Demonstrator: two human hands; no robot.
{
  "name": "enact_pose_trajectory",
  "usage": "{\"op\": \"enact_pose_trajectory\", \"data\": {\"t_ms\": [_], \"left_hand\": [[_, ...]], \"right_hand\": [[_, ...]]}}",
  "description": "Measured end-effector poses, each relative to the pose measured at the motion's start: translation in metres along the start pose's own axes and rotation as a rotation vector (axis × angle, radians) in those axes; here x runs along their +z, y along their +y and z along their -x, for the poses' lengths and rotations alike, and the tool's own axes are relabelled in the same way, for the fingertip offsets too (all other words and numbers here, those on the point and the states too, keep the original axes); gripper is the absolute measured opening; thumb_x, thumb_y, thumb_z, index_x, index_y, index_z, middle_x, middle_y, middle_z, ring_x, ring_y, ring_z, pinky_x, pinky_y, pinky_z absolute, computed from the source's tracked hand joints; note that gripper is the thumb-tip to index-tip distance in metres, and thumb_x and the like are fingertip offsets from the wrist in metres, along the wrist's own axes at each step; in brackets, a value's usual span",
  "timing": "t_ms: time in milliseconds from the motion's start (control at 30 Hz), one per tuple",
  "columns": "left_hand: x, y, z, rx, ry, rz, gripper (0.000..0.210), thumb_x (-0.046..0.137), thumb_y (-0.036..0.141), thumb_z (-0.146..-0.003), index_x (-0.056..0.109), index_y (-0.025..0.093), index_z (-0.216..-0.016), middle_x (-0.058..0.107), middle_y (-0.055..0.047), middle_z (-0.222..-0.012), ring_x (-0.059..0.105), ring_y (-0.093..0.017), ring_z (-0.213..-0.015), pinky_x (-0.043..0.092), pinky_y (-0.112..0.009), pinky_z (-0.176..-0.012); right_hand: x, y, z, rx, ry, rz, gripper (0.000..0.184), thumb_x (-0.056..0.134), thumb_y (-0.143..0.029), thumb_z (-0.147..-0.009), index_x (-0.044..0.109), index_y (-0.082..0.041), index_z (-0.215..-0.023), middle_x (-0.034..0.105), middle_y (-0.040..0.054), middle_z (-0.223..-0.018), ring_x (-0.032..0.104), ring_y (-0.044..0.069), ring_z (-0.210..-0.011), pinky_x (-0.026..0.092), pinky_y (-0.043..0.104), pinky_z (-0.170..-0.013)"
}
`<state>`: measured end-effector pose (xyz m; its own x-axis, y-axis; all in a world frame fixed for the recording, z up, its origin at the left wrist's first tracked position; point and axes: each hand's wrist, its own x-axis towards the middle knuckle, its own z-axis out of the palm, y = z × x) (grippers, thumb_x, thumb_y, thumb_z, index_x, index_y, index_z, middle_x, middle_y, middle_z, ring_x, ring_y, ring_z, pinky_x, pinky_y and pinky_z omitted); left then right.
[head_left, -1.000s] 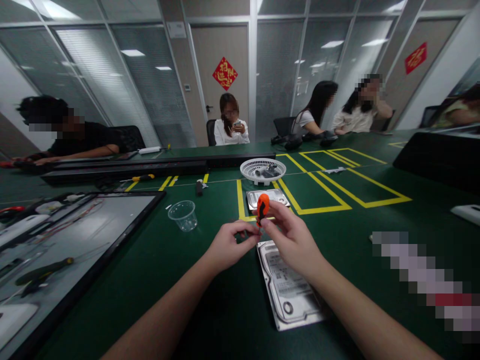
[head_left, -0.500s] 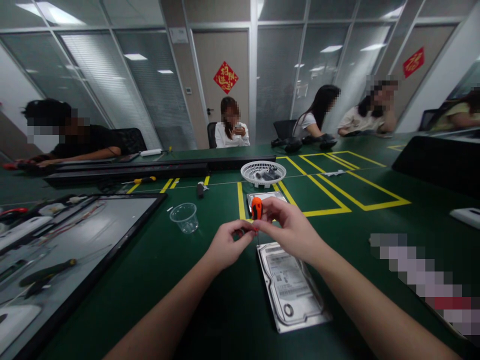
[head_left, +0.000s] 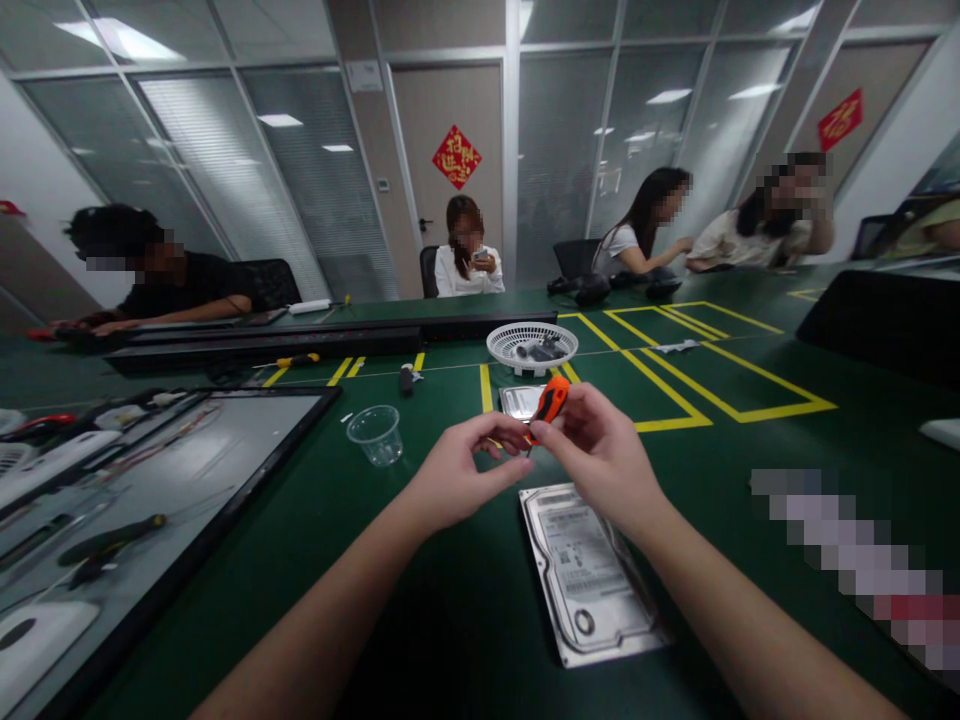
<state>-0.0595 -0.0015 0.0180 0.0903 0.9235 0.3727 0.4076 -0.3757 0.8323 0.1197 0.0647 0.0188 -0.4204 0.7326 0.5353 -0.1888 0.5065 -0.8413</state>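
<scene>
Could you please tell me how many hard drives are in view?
2. The near hard drive lies below the right hand, which covers one corner; the far hard drive lies before the white basket, partly hidden behind the orange screwdriver. Others may be hidden.

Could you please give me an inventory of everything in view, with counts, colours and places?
Near hard drive: one, silver, before the person
Far hard drive: one, silver, partly hidden beyond the hands
Orange screwdriver: one, orange and black, between the hands
Cup: one, clear, left of the hands
Basket: one, white, beyond the far hard drive, holding dark pieces
Panel: one, grey with black edge, left, bearing assorted parts
Yellow-black tool: one, beyond the panel
Pixelated item: one, mostly pale, right
Table: one, green, yellow-lined, beneath these
Signs: two, red and gold, on doors
People: five, varied clothing, beyond the table
Left hand: one, bare, beside the screwdriver
Right hand: one, bare, holding the screwdriver
</scene>
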Motion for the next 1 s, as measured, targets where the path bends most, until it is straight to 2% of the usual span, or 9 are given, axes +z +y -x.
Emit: {"op": "enact_pose_trajectory", "data": {"t_ms": [133,267,567,1000], "left_hand": [[0.006,0.007,-0.002,-0.011,0.051,-0.049,0.015,0.073,0.022,-0.086,0.071,0.015,-0.099,0.073,-0.005,-0.093,0.067,-0.017,-0.085,0.051,-0.028,-0.077],[0.013,0.004,-0.004,-0.028,0.103,-0.053,0.013,0.075,0.024,-0.084,0.07,0.015,-0.093,0.07,-0.002,-0.083,0.064,-0.014,-0.076,0.05,-0.025,-0.07],[0.014,-0.002,-0.004,-0.046,0.102,0.004,0.014,0.075,0.025,-0.084,0.07,0.015,-0.093,0.072,-0.004,-0.086,0.067,-0.016,-0.079,0.052,-0.026,-0.073],[0.016,-0.005,-0.004,-0.063,0.099,0.051,0.016,0.076,0.026,-0.083,0.07,0.014,-0.091,0.073,-0.005,-0.086,0.068,-0.016,-0.079,0.054,-0.028,-0.075]], "right_hand": [[0.003,0.003,0.005,-0.026,-0.011,0.026,0.021,0.072,-0.022,-0.09,0.061,-0.021,-0.108,0.063,0.0021,-0.09,0.058,0.016,-0.074,0.048,0.031,-0.069],[0.003,0.007,0.005,-0.025,-0.02,0.041,0.02,0.072,-0.022,-0.09,0.061,-0.021,-0.108,0.061,0.001,-0.087,0.058,0.017,-0.074,0.047,0.032,-0.068],[0.003,0.015,0.007,-0.011,-0.023,0.066,0.021,0.072,-0.023,-0.091,0.059,-0.023,-0.107,0.059,-0.0006,-0.082,0.058,0.018,-0.073,0.047,0.033,-0.068],[0.004,0.013,0.007,0.009,-0.032,0.075,0.018,0.072,-0.023,-0.091,0.061,-0.022,-0.106,0.059,-0.0004,-0.081,0.058,0.018,-0.072,0.048,0.033,-0.067]]}}
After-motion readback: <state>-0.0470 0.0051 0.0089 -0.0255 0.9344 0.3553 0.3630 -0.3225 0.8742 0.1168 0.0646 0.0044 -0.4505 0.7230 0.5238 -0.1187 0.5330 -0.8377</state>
